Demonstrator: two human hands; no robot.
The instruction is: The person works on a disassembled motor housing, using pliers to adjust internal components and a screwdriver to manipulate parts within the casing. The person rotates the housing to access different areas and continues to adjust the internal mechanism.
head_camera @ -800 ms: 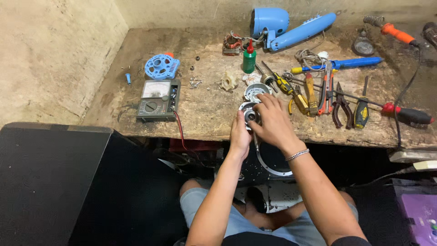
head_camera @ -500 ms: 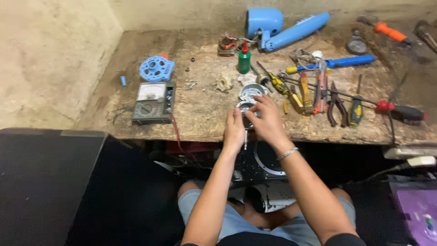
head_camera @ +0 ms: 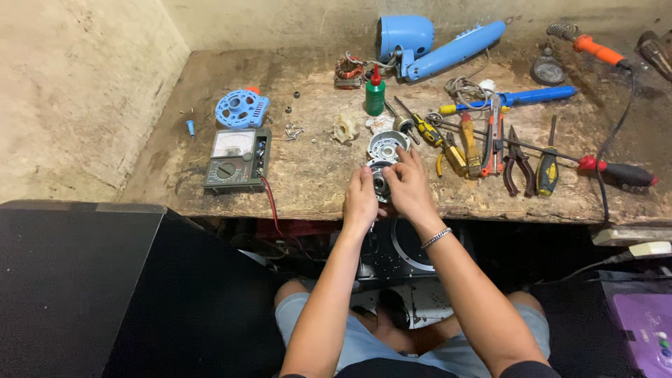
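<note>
Single view, head-worn camera. It is looking steeply down from above the seated person, facing forward toward the back wall, and taking in the whole wooden workbench (head_camera: pixel 308 175) at moderate distance. Both forearms are entering from the bottom edge, with the lap below. No second view is sharing the scene.

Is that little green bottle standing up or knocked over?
Standing upright: the green bottle rests on its base on the workbench, red nozzle pointing up.
</note>
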